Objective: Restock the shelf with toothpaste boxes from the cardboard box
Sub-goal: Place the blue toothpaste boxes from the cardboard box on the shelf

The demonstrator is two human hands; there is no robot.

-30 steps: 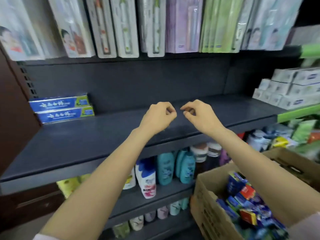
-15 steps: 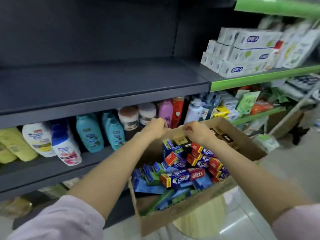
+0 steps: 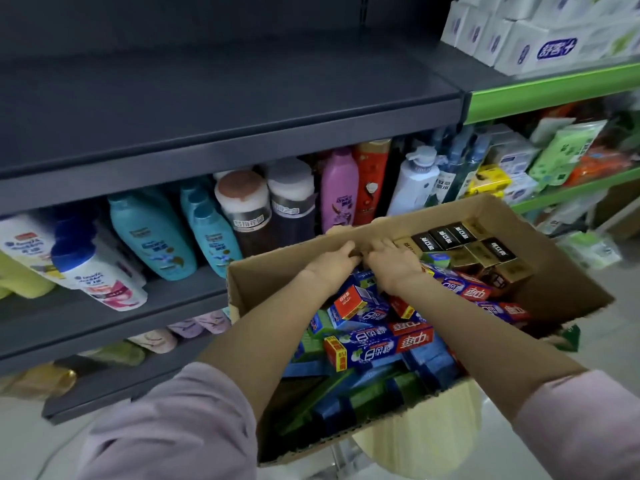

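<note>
An open cardboard box (image 3: 436,216) sits in front of me, below the dark shelf (image 3: 225,109). It holds several blue-and-red toothpaste boxes (image 3: 381,344) piled loosely and a row of black-and-gold toothpaste boxes (image 3: 446,237) along its far wall. Both my hands are inside the box at that far wall, side by side. The curled fingers of my left hand (image 3: 334,263) and my right hand (image 3: 391,265) meet on the end of a dark toothpaste box (image 3: 356,252), which they mostly hide.
Shampoo and lotion bottles (image 3: 152,233) fill the shelf below the dark one. White boxes (image 3: 540,46) are stacked on a green-edged shelf (image 3: 554,88) at the upper right. The cardboard box rests on a pale round stool (image 3: 415,441).
My view dropped from the shelf to the cardboard box. Both hands came down from the shelf's front edge into the box, to its far wall.
</note>
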